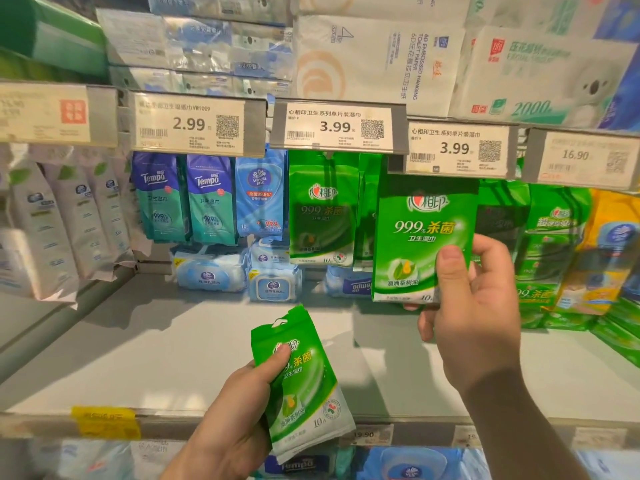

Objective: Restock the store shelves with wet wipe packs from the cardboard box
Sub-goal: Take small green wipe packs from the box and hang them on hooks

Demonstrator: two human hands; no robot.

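Two flat, glossy green foil wipe packs in hand, both rectangular with a punched hang slot at the top edge and white print on the face.

Right pack (420,237): held upright at about 2 o'clock from frame centre, top edge tucked behind the 3.99 price tag (456,150). Film smooth, slight sheen. Right hand (474,306) raised, back of hand to camera, thumb pressed on the pack's lower right face, fingers (491,251) curled round its right edge: a pinch grip.

Left pack (304,382): at 6 o'clock, tilted with top leaning left, film lightly creased. Left hand (235,420) low, palm up, thumb across the pack's upper left face, fingers clasped behind it.

Hanging pack (320,209) of the same green type at 12 o'clock, just left of the right pack, in shadow. Blue-green Tempo packs (185,199) hang at 10 o'clock. Shelf (173,348) below: matte pale grey, flat. Soft blue lidded packs (273,282) lie at its back.
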